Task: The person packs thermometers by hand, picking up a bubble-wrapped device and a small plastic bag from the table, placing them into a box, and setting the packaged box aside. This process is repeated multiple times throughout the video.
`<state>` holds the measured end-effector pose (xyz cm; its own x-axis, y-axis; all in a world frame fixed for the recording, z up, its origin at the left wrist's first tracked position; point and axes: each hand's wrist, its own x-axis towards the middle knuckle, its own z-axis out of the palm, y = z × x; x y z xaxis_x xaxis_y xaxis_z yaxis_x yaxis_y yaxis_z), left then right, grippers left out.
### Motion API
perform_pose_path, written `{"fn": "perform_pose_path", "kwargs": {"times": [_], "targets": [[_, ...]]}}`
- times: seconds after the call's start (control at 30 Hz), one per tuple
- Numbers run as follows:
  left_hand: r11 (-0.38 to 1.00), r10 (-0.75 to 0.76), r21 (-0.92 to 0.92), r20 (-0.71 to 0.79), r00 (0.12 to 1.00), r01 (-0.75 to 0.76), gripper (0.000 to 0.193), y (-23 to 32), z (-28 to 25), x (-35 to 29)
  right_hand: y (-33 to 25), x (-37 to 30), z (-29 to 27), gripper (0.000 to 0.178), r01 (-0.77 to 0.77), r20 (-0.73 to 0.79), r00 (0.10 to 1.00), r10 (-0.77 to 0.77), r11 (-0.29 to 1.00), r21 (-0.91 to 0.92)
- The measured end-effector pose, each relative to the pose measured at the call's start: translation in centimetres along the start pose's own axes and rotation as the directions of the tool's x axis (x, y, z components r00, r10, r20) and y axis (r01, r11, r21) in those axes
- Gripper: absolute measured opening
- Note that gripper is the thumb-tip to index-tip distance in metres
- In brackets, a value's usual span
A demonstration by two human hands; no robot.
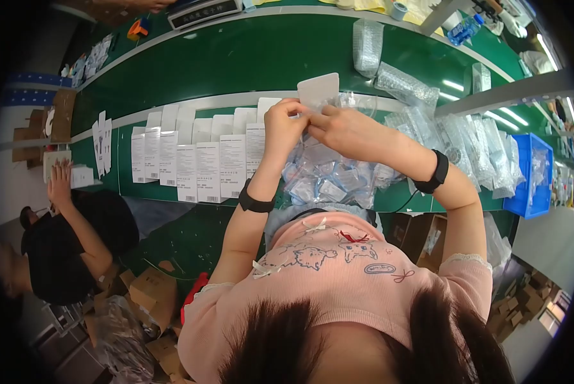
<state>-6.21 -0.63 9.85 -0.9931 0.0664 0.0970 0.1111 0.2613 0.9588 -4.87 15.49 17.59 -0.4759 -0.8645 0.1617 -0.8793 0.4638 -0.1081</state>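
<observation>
a: where was the white card?

b: up at twelve o'clock of the hands, standing above the fingertips, half inside a clear plastic sleeve. the left hand and the right hand met just under it, over the green belt.

a: and the fingers?

b: the left hand's fingers were curled and pinching the sleeve's edge by the card's lower corner. the right hand's thumb and forefinger seemed pressed together on the same edge, though i could not tell exactly.

a: how would it handle?

b: i'd judge the card light, thin and fairly stiff, the sleeve soft, crinkly and slippery. best held by the card's edges, with the sleeve's mouth pinched open.

a: anything round about?

b: a heap of small clear bags at six o'clock of the hands, a row of white boxes at nine o'clock, a blue bin at three o'clock.
</observation>
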Motion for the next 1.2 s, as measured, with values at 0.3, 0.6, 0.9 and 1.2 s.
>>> {"fn": "perform_pose_path", "kwargs": {"times": [0.3, 0.6, 0.9, 1.2], "targets": [[0.997, 0.046, -0.063, -0.003, 0.999, -0.046, 0.022, 0.0, 0.7, -0.1, -0.2, -0.2, 2.4, 0.036, -0.160, 0.455, 0.890, 0.034, 0.957, 0.240], [0.856, 0.024, 0.514, 0.050, 0.998, -0.047, 0.050, -4.7, -6.8, -2.2, 2.2, -4.1, 8.6, 0.105, -0.335, -0.172, 0.751, 0.638, 0.592, 0.733], [0.754, -0.123, 0.656, 0.210, 0.970, -0.047, 0.045, -4.1, -6.0, -2.9, 14.8, 6.9, 6.8, 0.122, -0.051, -0.300, 0.600, 0.741, 0.410, 0.911], [0.960, -0.218, -0.192, -0.041, 0.975, 0.206, 0.077, -4.2, -7.5, -1.4, 24.2, 11.8, 14.8, 0.118, -0.429, -0.372, 0.651, 0.662, 0.724, 0.540]]}}
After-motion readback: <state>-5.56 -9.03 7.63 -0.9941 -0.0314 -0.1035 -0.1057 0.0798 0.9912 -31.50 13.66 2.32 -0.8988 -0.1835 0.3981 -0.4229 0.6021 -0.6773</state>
